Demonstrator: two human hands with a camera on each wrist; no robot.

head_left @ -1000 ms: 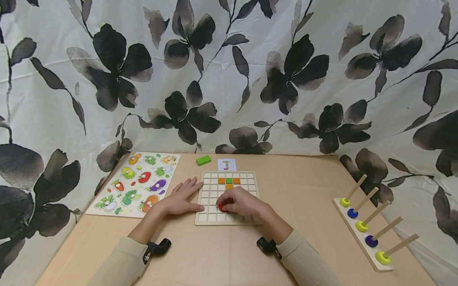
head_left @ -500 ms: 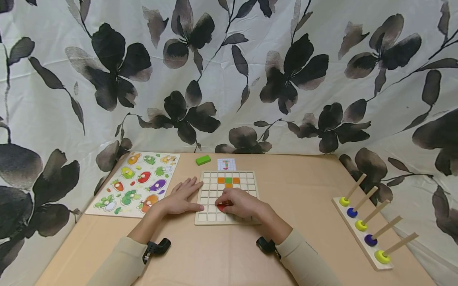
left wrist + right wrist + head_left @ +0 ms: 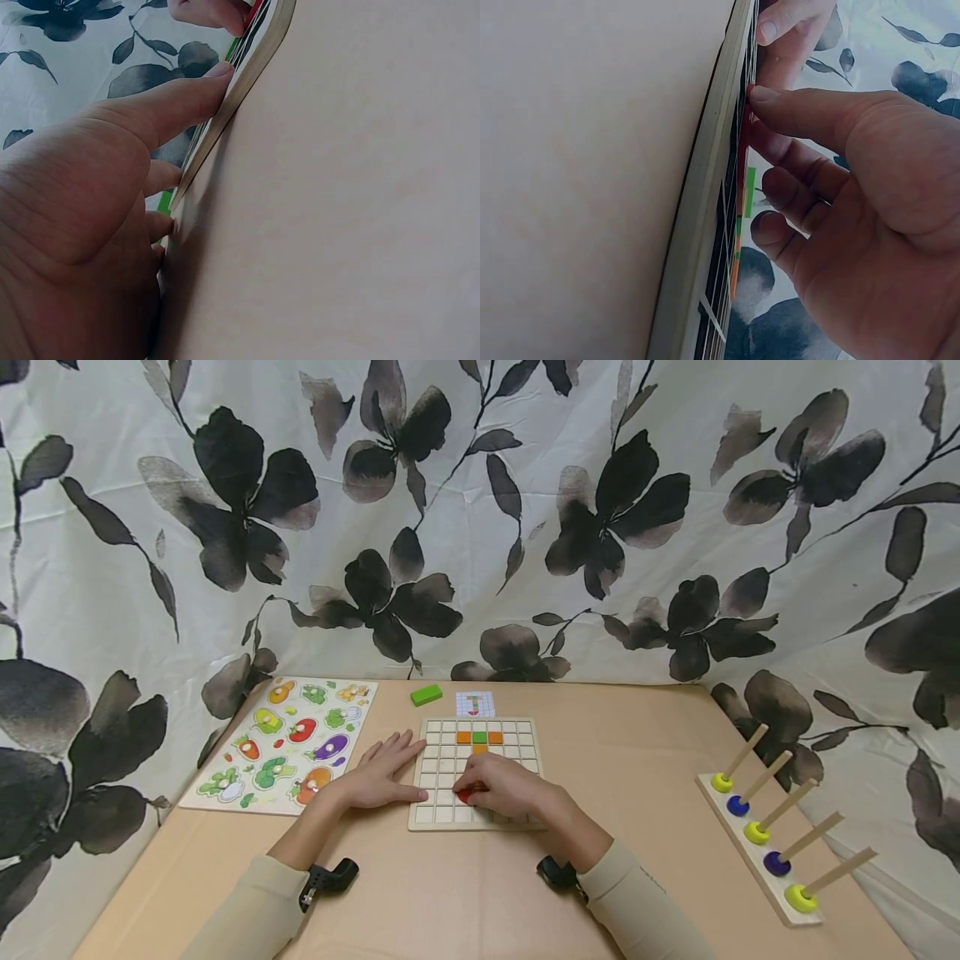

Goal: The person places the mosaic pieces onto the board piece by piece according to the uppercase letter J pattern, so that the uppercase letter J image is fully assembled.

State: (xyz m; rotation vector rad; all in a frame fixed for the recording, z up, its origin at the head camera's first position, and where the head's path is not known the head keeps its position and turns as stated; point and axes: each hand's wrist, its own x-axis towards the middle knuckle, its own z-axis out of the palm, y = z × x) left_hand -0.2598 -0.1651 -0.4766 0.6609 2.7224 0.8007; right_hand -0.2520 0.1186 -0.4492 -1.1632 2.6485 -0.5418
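Note:
A pale grid board (image 3: 431, 816) with raised square cells lies in front of me. Orange tiles (image 3: 464, 738) and a green tile (image 3: 480, 738) sit in its upper cells, with another orange tile directly below the green one. My right hand (image 3: 506, 785) pinches a red piece (image 3: 465, 795) between thumb and fingers, down at the lower middle cells. Its exact shape is partly hidden by the fingers. My left hand (image 3: 381, 775) lies with fingers spread at the board's left side, thumb and fingertips touching the edge, as the left wrist view also shows.
A vegetable picture board (image 3: 288, 743) lies at the left, partly beneath the left forearm. Behind the grid are a green block (image 3: 427, 695) and a small pattern card (image 3: 476, 704). A peg stand (image 3: 761, 860) with yellow and blue rings stands at the right.
My right fingers and the red piece have shifted only slightly at the same cells. The left hand stays in place.

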